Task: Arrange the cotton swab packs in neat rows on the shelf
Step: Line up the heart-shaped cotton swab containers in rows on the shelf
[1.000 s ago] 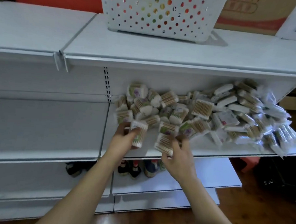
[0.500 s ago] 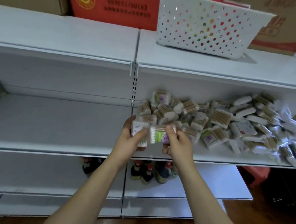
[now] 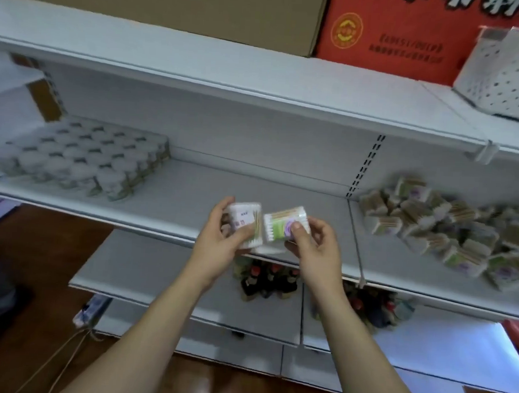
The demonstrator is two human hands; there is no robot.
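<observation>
Nearest the camera, the left hand (image 3: 219, 242) curls its fingers round one cotton swab pack (image 3: 244, 224), and the right hand (image 3: 312, 247) pinches a second pack with a green label (image 3: 283, 226) between thumb and fingers, the two packs held just beside each other above the front edge of the shelf (image 3: 192, 198). Farther back on that shelf, neat rows of packs (image 3: 80, 157) stand at the left and a loose heap of packs (image 3: 448, 233) lies at the right, with a brown carton (image 3: 172, 8), a red box (image 3: 390, 35) and a white perforated basket (image 3: 505, 77) on the shelf above.

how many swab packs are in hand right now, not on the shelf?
2. One pack is held in the left hand; the other pack is pinched in the right hand. Both are over the shelf's front edge. A further pack behind either one may be hidden.
</observation>
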